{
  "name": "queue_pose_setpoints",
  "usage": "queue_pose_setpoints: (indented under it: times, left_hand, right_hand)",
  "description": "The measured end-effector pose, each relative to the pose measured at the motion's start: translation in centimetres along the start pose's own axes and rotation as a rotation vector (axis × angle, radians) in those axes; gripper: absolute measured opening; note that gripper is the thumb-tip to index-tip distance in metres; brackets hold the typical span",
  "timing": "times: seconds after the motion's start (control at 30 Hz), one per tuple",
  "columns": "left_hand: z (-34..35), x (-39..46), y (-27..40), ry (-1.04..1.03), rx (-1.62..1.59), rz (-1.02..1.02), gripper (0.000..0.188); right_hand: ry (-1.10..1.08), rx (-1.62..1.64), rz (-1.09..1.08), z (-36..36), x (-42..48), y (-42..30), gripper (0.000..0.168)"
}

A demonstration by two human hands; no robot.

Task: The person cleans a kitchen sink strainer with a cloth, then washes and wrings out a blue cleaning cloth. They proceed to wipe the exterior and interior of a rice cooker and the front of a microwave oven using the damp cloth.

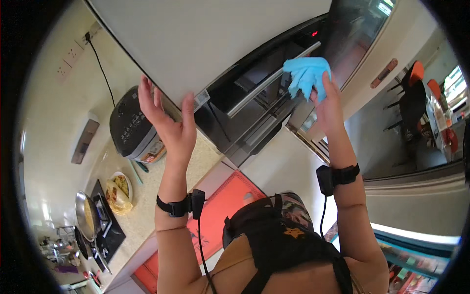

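My right hand grips a light blue cloth, which hangs in folds from my fingers. The cloth is in front of a black glass-fronted appliance, close to the upper part of its long metal bar handle. My left hand is raised with its fingers apart and holds nothing. It is in front of the edge of a large light grey panel and beside a black rice cooker. Whether its fingertips touch the panel cannot be told.
On the counter at left are a plate of food, folded flatbread and a frying pan by a black cooktop. A red mat lies on the floor. A sliding door frame stands at right, with chairs beyond.
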State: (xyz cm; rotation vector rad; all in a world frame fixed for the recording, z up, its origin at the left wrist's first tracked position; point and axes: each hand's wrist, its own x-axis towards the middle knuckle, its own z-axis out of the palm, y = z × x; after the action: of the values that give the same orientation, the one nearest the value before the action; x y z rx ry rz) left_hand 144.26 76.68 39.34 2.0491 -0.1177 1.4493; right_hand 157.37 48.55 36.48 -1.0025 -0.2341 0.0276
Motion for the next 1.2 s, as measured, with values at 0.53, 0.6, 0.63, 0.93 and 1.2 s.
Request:
queue_pose_setpoints:
  times: [0.53, 0.6, 0.63, 0.93, 1.2]
  left_hand:
    - [1.1, 0.1, 3.0, 0.181, 0.221, -0.304, 0.07]
    - [1.2, -0.6, 4.1, 0.211, 0.213, -0.285, 0.066]
    - [1.2, -1.4, 4.8, 0.208, 0.247, -0.3, 0.064]
    - [-2.0, -8.9, 7.9, 0.123, 0.253, -0.471, 0.056]
    - [-0.3, -8.2, 4.9, -0.001, 0.087, -0.477, 0.046]
  right_hand:
    - [-0.141, -1.09, -0.812, 1.2, 11.4, 6.1, 0.054]
    - [-0.122, -1.071, -0.79, 2.0, 10.6, 6.1, 0.056]
    - [-0.153, -1.08, -0.828, 2.2, 10.1, 6.2, 0.056]
    - [-0.566, -1.096, -0.952, 9.1, -0.1, 7.5, 0.068]
    - [-0.883, -0.985, -0.983, 10.6, -2.3, 7.7, 0.05]
